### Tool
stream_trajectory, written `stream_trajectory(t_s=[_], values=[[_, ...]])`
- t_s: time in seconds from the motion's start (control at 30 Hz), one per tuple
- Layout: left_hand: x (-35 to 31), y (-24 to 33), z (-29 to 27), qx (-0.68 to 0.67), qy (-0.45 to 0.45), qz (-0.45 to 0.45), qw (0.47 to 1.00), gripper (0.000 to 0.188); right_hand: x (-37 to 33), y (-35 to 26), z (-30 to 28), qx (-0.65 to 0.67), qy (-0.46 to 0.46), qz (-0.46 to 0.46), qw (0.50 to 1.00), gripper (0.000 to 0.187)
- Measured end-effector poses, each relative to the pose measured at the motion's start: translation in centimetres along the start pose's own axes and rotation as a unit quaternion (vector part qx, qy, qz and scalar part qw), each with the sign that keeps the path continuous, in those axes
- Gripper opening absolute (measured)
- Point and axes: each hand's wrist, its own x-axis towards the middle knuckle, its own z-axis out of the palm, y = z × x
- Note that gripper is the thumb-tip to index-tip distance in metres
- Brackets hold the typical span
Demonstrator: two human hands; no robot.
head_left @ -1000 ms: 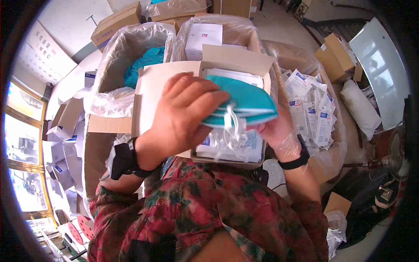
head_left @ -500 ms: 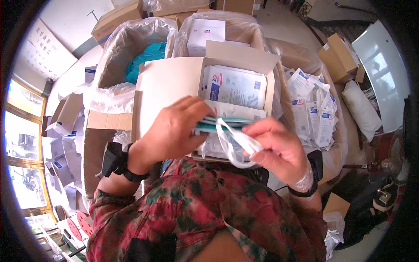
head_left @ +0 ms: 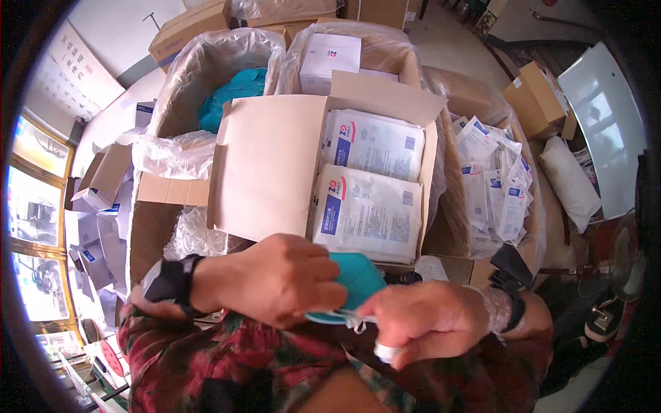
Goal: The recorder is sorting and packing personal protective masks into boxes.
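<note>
A teal face mask (head_left: 358, 279) is held low in front of my chest, just below the near edge of the open box. My left hand (head_left: 279, 282) is closed on its left side, the fingertips curled out of sight. My right hand (head_left: 434, 318) pinches the white straps (head_left: 354, 319) at the mask's lower right edge. A white band or wrap (head_left: 385, 352) shows at my right thumb. In the open carton (head_left: 268, 165) beyond my hands lie two stacks of flat white packets (head_left: 368, 215), one behind the other.
A plastic-lined carton with loose teal masks (head_left: 237, 91) stands far left. White boxes (head_left: 330, 58) sit in the lined carton behind. Loose white packets (head_left: 499, 182) fill a lined carton at right. Clear crumpled plastic (head_left: 193, 234) lies at left, beside scattered pale boxes (head_left: 103, 182).
Both hands have come down toward my chest with the mask, off the packets in the box. The mask has turned to show its broad teal face, and the near packet stack is uncovered.
</note>
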Motion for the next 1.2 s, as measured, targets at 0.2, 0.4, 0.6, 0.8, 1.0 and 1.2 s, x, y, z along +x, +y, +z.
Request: stream_trajectory(t_s=[0.2, 0.4, 0.6, 0.8, 1.0, 1.2], values=[[-1.3, 1.9, -2.2, 0.050, -0.014, 0.022, 0.998, 0.016, -2.0, -2.7, 0.0, -0.017, -0.035, 0.032, 0.999, 0.016], [-7.4, -2.0, -5.0, 0.202, 0.116, -0.324, 0.917, 0.024, -9.3, -4.8, -1.8, 0.016, 0.385, 0.142, 0.912, 0.017], [-0.6, -3.0, -3.0, 0.268, 0.195, -0.188, 0.924, 0.031, -1.5, 3.3, -5.3, 0.146, 0.394, 0.190, 0.887, 0.016], [1.3, -3.3, -3.0, 0.290, 0.204, -0.147, 0.923, 0.036, 2.7, 9.5, -4.8, 0.088, 0.340, 0.104, 0.931, 0.022], [0.9, -4.3, -2.7, 0.288, 0.209, -0.158, 0.921, 0.032, 1.7, 6.6, -4.2, -0.059, 0.158, 0.137, 0.976, 0.016], [1.3, -4.7, -0.3, 0.038, 0.140, -0.215, 0.966, 0.029, 2.1, 2.9, -3.5, -0.196, 0.255, -0.035, 0.946, 0.011]])
